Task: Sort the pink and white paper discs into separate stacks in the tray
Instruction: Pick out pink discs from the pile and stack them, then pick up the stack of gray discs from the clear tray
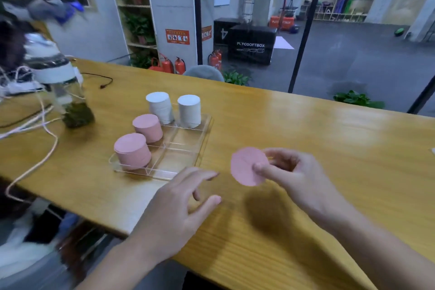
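Wooden table (306,125): right hand (292,172) pinches one pink disc (247,166); left hand (181,205) hovers open, empty. Next, likely carry it toward ten o'clock onto a pink stack (133,149) in the tray (188,155).

— What stands at the left of the wooden tabletop (306,125)?
— A clear bottle (58,87) with dark green matter at its bottom, white cords (44,139) trailing beside it.
— And past the glass?
— Red fire extinguishers (174,65), a black box (251,46) lettered PLYOSOFTBOX, green plants (356,99).
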Motion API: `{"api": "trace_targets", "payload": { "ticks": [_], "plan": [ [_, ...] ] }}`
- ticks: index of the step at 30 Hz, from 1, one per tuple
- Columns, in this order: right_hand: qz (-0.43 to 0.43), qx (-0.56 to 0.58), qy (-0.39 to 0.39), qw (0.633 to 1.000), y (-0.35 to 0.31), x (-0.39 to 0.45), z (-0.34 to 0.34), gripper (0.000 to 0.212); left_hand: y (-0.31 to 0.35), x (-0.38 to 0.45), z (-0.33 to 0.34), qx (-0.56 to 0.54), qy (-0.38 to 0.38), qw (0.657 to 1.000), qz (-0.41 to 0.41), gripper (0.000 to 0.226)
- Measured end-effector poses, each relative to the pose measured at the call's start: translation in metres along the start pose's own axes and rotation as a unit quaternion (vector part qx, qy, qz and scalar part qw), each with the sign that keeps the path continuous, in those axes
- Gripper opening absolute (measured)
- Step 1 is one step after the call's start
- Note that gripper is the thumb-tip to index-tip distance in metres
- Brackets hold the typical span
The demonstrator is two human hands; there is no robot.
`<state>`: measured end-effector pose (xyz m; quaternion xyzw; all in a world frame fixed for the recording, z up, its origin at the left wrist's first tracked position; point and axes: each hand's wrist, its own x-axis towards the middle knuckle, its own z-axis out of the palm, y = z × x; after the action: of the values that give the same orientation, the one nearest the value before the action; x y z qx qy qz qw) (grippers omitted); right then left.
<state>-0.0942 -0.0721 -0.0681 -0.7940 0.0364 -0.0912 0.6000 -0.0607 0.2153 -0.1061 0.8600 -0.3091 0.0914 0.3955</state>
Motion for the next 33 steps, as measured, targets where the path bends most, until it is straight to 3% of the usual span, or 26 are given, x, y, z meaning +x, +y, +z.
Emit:
{"api": "trace_targets", "payload": {
  "ticks": [3,6,8,12,15,19,27,33],
  "plan": [
    [0.046,0.031,-0.017,0.998,-0.016,0.046,0.046,0.038,-0.027,-0.003,-0.024,0.017,0.098,0.994,-0.046,0.027],
    [0.096,0.046,-0.059,0.993,-0.028,0.083,0.094,0.058,-0.043,-0.002,-0.04,0.048,0.135,0.987,-0.066,0.037],
    [0.11,0.034,-0.093,0.989,-0.033,0.099,0.118,0.055,-0.051,-0.002,-0.045,0.044,0.144,0.986,-0.073,0.044],
    [0.122,-0.022,-0.133,0.983,-0.037,0.12,0.147,0.05,-0.062,0.005,-0.048,-0.04,0.189,0.973,-0.127,0.032],
    [0.128,-0.05,-0.145,0.98,-0.036,0.128,0.157,0.049,-0.068,0.008,-0.049,-0.016,0.222,0.966,-0.132,0.042],
    [0.12,-0.114,-0.168,0.972,-0.038,0.135,0.161,0.045,-0.071,0.008,-0.047,0.037,0.219,0.97,-0.097,0.023],
    [0.038,-0.309,-0.171,0.935,-0.052,0.141,0.163,0.04,-0.079,0.01,-0.041,0.098,0.194,0.974,-0.062,0.025],
    [0.017,-0.256,-0.134,0.957,-0.048,0.126,0.15,0.038,-0.07,0.01,-0.044,0.108,0.205,0.971,-0.052,0.035]
  ]
}}
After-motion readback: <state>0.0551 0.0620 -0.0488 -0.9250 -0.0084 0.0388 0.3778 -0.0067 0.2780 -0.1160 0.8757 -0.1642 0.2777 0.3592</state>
